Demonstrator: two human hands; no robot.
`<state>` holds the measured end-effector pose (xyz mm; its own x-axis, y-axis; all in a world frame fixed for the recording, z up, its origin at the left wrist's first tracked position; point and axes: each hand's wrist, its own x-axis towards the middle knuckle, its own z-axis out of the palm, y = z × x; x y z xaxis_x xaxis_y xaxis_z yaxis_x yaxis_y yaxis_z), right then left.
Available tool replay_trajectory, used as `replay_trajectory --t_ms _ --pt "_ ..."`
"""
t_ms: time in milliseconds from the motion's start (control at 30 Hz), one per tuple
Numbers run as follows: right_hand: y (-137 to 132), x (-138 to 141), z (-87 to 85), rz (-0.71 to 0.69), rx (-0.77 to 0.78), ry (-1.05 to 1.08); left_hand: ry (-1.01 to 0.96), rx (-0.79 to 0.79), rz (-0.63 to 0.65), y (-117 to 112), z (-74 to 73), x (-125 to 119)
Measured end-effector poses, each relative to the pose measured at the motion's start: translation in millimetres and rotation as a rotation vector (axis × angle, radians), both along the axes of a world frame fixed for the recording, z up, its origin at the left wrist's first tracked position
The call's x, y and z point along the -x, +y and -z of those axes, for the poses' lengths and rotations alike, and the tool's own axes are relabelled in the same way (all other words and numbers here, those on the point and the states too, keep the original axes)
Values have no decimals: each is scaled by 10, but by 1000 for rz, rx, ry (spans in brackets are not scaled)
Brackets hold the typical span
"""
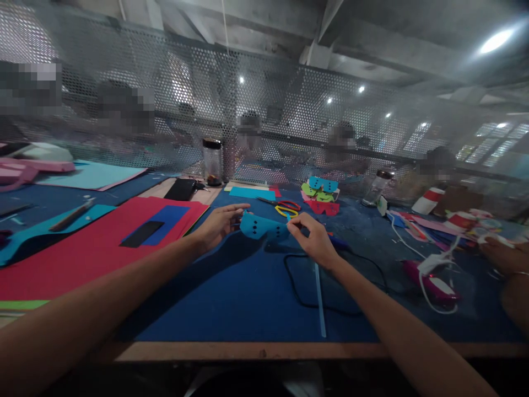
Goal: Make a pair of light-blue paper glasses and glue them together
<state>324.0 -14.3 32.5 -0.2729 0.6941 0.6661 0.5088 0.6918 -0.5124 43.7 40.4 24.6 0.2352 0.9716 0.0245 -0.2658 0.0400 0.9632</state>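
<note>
A blue paper cutout [261, 227] with small dark diamond-shaped marks, curved like an eye mask, is held just above the blue tabletop. My right hand [314, 237] pinches at its right end, thumb and forefinger closed. Beside its left end is my left hand [221, 226], fingers stretched out; whether they touch the paper is unclear. Just behind the cutout lie scissors with yellow and red handles [287, 208]. Similar cutouts in blue [323, 184], green [320, 194] and red [325, 208] are grouped farther back. Under my right forearm lies a clear glue stick [320, 303].
Red sheets [95, 248] bearing a blue strip and a black block [141, 234] spread on the left. A black phone [181, 189] and a jar [212, 162] stand by the perforated screen [264, 110]. A pink glue gun [432, 284] with white cord and another person's hand [502, 256] are on the right.
</note>
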Motion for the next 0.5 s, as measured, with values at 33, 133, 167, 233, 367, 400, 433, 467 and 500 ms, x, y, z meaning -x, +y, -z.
replay_trajectory --t_ms 33,133,167,233,367,400,433,467,500 --pt "-2 2 -1 -1 -2 -2 -5 10 7 0 -1 2" --pt "-8 3 -8 -4 -12 -2 -16 26 17 14 3 11" --pt "-10 3 -12 -3 -13 -2 -21 28 14 24 7 15" --pt "-14 1 -22 1 -12 -1 -32 31 5 49 17 28" --pt "-18 -6 -35 13 0 2 -52 40 -9 96 30 59" --pt "-17 -9 -36 13 2 6 -55 43 -10 104 31 67" --pt "-15 -11 -35 13 5 10 -58 46 -12 111 31 74" --pt "-13 -14 -32 14 8 16 -60 47 -13 117 30 80" --pt "-10 -17 -29 15 10 23 -62 47 -14 122 28 85"
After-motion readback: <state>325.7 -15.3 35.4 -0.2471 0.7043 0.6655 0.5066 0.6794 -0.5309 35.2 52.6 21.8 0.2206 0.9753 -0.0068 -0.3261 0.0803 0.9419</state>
